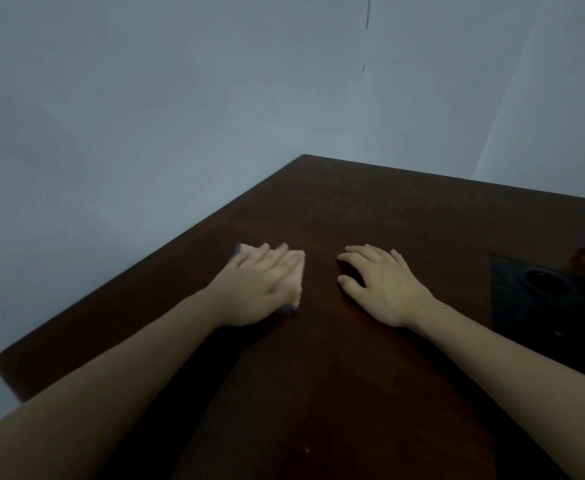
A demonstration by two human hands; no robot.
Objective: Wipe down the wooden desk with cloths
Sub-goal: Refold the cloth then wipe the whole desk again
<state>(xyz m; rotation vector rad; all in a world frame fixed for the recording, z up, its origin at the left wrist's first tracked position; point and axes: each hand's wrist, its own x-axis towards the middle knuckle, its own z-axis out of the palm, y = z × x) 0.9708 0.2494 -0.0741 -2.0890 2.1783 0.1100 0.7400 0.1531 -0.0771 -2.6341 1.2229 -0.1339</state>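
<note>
Two hands work the desk (370,358): left hand (261,280) flat on a cloth (296,271), right hand (383,284) resting loosely curled and empty beside it; firm, overlapping strokes would serve best.

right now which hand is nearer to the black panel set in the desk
Right. The right hand rests on the desk just left of the black panel, with bare wood between them. The left hand presses a cloth farther left, beyond the right hand.
</note>
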